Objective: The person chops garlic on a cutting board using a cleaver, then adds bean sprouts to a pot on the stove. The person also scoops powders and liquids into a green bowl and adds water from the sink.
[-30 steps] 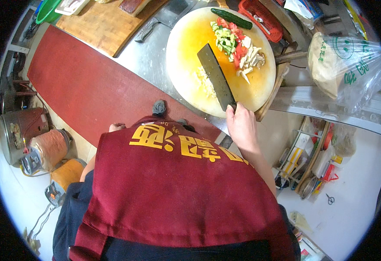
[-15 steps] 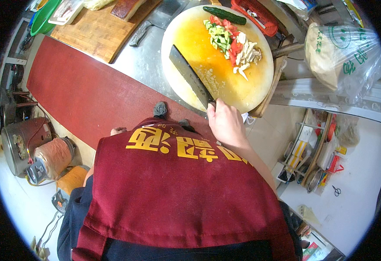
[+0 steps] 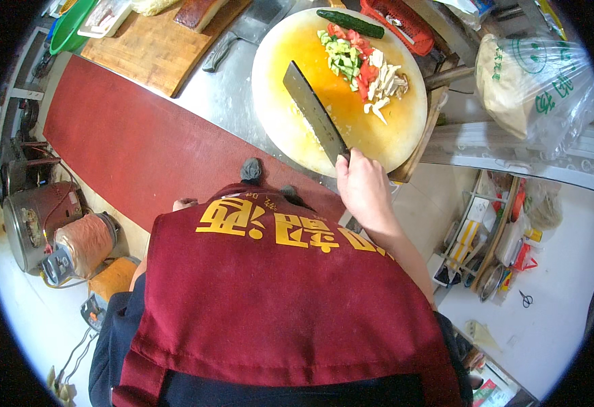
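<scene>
My right hand [image 3: 365, 186] is closed round the handle of a cleaver [image 3: 315, 112], whose long dark blade points up and left over the round chopping board [image 3: 273, 136]. Small pale chopped bits [image 3: 308, 129] lie along the left edge of the blade. Beyond it is a heap of diced green cucumber [image 3: 343, 55], red tomato pieces [image 3: 367, 71] and pale sliced strips [image 3: 386, 83]. A whole cucumber [image 3: 350, 23] rests at the board's far edge. Only a little of my left hand [image 3: 185, 203] shows past the apron, low on the left; its fingers are mostly hidden.
A second knife [image 3: 220, 52] lies on the metal counter, beside a wooden board [image 3: 137, 51] bearing a brown-skinned block [image 3: 200, 13]. A red basket [image 3: 399, 27] stands behind the round board. At right hangs a clear plastic bag [image 3: 534, 88]. A red mat [image 3: 134, 129] covers the floor.
My right hand and the cleaver have shifted right across the board. The blade now covers the patch where chopped bits showed, and pale bits appear on its left side.
</scene>
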A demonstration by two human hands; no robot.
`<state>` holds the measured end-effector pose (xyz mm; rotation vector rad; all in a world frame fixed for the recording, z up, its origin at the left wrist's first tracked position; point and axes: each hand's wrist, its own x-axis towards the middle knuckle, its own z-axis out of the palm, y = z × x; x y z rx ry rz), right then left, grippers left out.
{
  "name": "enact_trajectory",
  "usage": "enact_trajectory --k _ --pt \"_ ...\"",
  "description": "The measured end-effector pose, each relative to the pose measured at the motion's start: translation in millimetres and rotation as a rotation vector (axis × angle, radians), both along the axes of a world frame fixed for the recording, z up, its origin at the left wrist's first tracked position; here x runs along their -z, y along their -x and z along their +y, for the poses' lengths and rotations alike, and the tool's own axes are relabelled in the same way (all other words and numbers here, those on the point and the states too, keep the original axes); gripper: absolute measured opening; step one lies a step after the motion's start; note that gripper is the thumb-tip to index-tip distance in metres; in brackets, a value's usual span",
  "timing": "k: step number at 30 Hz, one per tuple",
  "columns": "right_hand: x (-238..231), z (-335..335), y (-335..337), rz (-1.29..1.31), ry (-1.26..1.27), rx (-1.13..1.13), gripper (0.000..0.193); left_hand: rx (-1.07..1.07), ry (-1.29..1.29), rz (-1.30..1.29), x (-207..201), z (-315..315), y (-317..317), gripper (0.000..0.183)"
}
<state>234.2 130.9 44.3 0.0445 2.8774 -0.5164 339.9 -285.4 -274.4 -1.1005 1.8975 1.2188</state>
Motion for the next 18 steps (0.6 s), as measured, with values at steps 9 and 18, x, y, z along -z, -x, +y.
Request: enact_trajectory --k 9,18 --pt "2.4 21.0 -1.6 0.047 -0.045 0.051 0.026 -0.009 0.002 -0.005 3.5 -0.1 -6.1 0.033" --pt "-10.8 26.5 0.3 0.002 -0.015 0.131 0.029 -0.003 0.003 -0.004 -0.1 4.0 -1.4 0.033"
